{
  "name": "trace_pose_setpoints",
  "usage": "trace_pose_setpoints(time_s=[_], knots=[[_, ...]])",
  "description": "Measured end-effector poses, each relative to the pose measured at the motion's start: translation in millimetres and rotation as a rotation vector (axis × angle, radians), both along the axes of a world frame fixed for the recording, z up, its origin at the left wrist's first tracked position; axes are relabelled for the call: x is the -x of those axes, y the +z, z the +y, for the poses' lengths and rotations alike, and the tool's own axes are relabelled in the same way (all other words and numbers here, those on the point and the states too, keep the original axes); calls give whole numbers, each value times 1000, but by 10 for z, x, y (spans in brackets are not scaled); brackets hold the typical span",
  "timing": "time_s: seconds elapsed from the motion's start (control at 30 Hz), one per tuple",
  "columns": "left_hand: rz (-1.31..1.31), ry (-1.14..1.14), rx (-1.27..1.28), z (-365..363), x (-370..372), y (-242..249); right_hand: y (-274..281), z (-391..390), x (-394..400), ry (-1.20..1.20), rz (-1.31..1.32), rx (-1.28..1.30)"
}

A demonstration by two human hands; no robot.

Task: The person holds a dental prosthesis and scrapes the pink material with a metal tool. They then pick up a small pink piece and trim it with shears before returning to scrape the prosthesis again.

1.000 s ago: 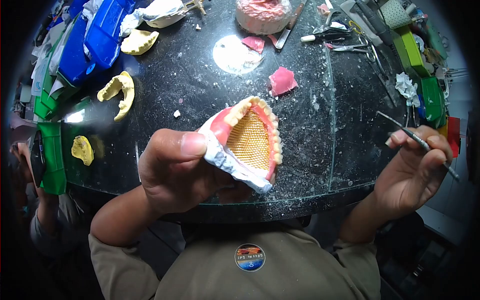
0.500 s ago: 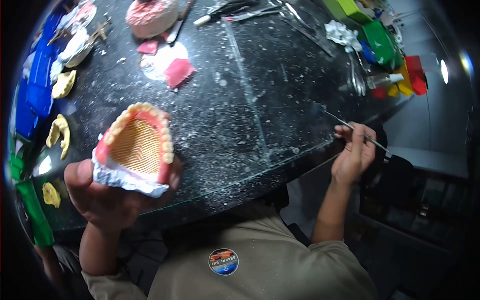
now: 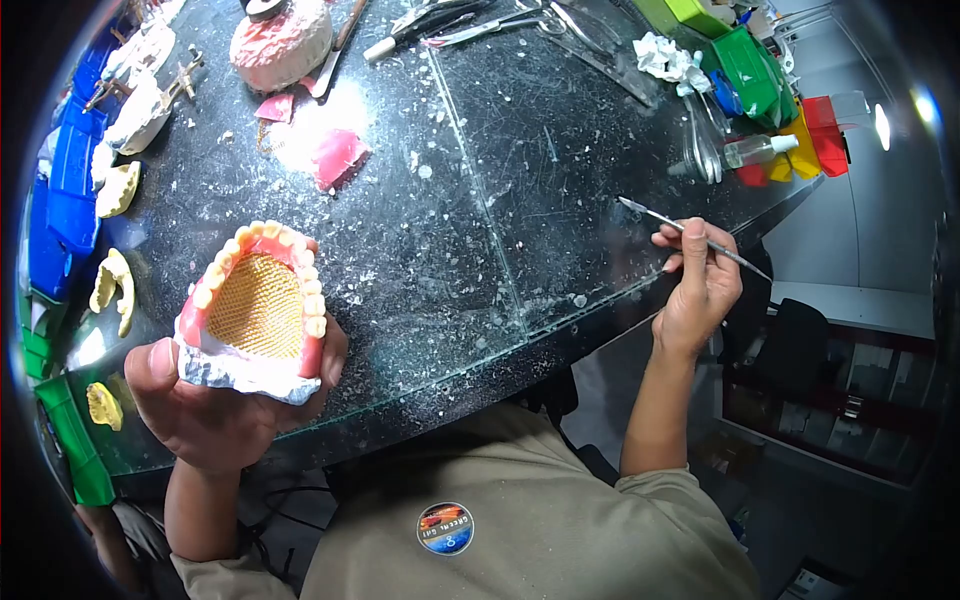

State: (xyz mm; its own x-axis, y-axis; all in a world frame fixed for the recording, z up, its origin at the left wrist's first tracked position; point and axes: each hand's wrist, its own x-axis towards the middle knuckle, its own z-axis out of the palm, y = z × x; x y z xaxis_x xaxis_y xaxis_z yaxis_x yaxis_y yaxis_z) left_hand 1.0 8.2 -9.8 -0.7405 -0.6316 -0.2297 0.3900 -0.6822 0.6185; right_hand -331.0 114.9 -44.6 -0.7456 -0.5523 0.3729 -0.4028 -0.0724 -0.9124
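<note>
My left hand (image 3: 225,410) grips a dental model (image 3: 240,372) by its white plaster base, above the left part of the table. Cream teeth (image 3: 212,278) set in pink wax curve around its rim, and a gold mesh plate (image 3: 258,305) covers the palate. The model's toothed side faces up towards me; the fingers underneath are partly hidden. Over the table's front edge at the right, my right hand (image 3: 700,275) pinches a thin metal carving tool (image 3: 735,257) like a pen. The tool's flattened tip points up and left, apart from the model.
Pink wax pieces (image 3: 338,158) lie under a bright light spot. A pink-and-white plaster model (image 3: 282,48) stands behind them. Yellowish casts (image 3: 114,290) line the left side near blue bins (image 3: 72,190). Pliers (image 3: 580,30), crumpled white paper (image 3: 670,62) and a small bottle (image 3: 760,150) sit further back.
The model in my left hand has shifted slightly left and down in view. My right hand with the carving tool has moved a little up and left; the whole view has shifted somewhat too.
</note>
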Motion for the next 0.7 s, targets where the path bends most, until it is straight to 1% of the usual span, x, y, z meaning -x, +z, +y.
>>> trace_pose_setpoints(time_s=[0.13,0.23,0.27,0.37,0.4,0.43,0.5,0.6,0.67,0.7], knots=[[-20,-10,29,-20,2,0,-10,2,20,20,-6,-5],[-40,-31,41,-33,-5,-3,4,-24,-13,-41,-22,12],[-57,-31,44,-31,-11,3,0,-23,-13,-30,-9,0],[-134,77,-99,13,-35,26,3,-11,0,-2,-36,-17],[-127,49,-3,12,44,54,24,-15,-22,34,-52,-2],[-77,4,-30,-40,-12,44,58,-46,-70,72,-67,12],[-29,25,-93,-24,-48,17,208,-186,-319,221,-117,100],[60,-4,-66,-28,-43,-47,464,-483,-755,604,-64,232],[3,-33,-38,-52,-58,-29,629,-652,-1028,774,0,227],[-16,-24,-39,-54,-52,-16,684,-744,-1090,909,106,183]])
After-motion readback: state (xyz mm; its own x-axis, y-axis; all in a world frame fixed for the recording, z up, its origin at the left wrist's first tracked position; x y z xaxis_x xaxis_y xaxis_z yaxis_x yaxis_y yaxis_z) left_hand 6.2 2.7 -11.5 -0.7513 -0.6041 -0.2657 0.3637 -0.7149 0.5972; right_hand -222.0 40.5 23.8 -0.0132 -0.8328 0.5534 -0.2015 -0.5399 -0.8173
